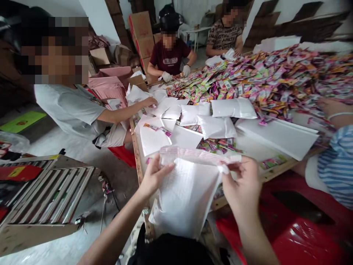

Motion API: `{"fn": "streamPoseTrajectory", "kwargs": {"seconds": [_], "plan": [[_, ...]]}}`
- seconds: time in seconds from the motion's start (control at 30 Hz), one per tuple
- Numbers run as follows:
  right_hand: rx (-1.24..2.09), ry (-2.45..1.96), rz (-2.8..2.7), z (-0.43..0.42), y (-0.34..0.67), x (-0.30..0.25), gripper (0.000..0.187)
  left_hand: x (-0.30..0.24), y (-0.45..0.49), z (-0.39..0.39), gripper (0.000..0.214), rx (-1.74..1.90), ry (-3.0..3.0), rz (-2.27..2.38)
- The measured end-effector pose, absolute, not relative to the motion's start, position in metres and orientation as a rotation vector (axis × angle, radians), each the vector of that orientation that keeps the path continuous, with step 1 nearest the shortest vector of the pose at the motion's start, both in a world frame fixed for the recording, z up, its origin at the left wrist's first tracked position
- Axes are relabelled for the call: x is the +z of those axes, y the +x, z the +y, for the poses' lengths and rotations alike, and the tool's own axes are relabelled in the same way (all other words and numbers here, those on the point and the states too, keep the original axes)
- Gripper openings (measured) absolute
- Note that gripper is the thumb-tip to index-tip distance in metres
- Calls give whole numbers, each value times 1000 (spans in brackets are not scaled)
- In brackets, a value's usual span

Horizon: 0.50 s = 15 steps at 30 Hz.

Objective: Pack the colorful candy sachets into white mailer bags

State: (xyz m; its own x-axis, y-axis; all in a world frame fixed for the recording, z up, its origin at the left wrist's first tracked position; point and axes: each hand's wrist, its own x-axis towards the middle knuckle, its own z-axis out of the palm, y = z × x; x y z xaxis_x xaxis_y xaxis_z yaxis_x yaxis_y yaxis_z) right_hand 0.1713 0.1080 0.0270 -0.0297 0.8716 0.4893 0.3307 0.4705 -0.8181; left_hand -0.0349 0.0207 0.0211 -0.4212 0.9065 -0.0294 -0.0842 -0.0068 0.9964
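Close in front of me, a white plastic bag (187, 195) hangs between my two hands, its clear, pink-striped top edge stretched sideways. My left hand (154, 175) pinches the left end of that edge, thumb lying across the front. At the right end, my right hand (241, 182) grips the bag's corner between thumb and fingers. Just beyond it, filled white pouches (216, 127) lie on the table. Flat white bags (151, 141) rest to their left, with a few small colourful sachets (157, 129) on top.
A large heap of colourful sachets (270, 77) covers the far side of the table. Co-workers sit left and beyond; a striped sleeve (338, 165) shows at right. A roller machine (52, 195) stands lower left. A red plastic seat (303, 224) is at lower right.
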Motion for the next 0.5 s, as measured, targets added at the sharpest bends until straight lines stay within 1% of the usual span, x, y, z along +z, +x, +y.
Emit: {"fn": "streamPoseTrajectory", "kwargs": {"seconds": [0.07,0.1,0.2,0.3,0.43,0.5], "plan": [[381,-1003,-1615,110,159,19,22,-5,-33,34,40,1520,826,1435],[329,-930,-1678,108,154,18,22,-14,-31,37,41,1491,821,1419],[411,-695,-1992,99,135,23,17,-23,-28,39,39,1439,894,1407],[494,-716,-2166,99,106,25,17,-18,-27,37,33,1427,1077,1461],[486,-822,-2233,112,70,18,13,-12,-28,38,25,1358,1161,1543],[626,-777,-2120,123,73,19,12,-13,-29,38,25,1345,1108,1541]]}}
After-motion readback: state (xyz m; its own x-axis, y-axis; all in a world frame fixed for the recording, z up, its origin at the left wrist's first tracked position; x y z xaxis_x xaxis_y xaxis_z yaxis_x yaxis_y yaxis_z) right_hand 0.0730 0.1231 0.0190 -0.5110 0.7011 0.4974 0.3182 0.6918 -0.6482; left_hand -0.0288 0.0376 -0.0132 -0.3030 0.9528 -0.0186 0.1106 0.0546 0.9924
